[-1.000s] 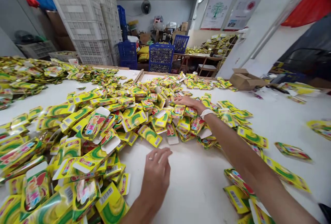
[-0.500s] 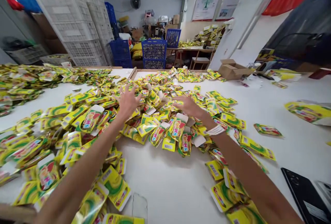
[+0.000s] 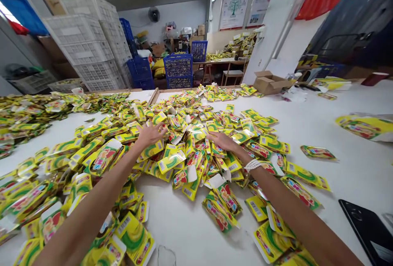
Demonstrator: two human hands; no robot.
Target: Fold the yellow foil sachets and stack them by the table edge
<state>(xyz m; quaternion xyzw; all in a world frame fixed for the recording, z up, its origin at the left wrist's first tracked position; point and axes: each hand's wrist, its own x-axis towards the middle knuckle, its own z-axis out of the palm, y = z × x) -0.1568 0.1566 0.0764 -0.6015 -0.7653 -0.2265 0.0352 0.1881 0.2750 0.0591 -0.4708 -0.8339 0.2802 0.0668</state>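
A broad heap of small yellow-and-green printed boxes (image 3: 172, 157) spreads over the white table (image 3: 181, 229); some have white end flaps standing out. My left hand (image 3: 151, 134) rests on the left of the heap with its fingers apart, touching boxes. Facing it across the heap, my right hand (image 3: 222, 140), with a white beaded bracelet (image 3: 256, 164) at the wrist, lies among the boxes, fingers stretched out and their tips partly hidden. Two boxes (image 3: 221, 204) lie at the heap's near edge, below my right hand.
More packets (image 3: 27, 114) are piled at the left. A black phone (image 3: 365, 229) lies at the near right, and a yellow bag (image 3: 365, 127) beyond it. An open cardboard box (image 3: 270, 82) stands at the far edge. White crates (image 3: 86, 45) and blue crates (image 3: 178, 69) are stacked behind.
Boxes between my hands have slid toward me, two of them out onto the bare table. Both hands sit slightly nearer, and the camera view has tilted up.
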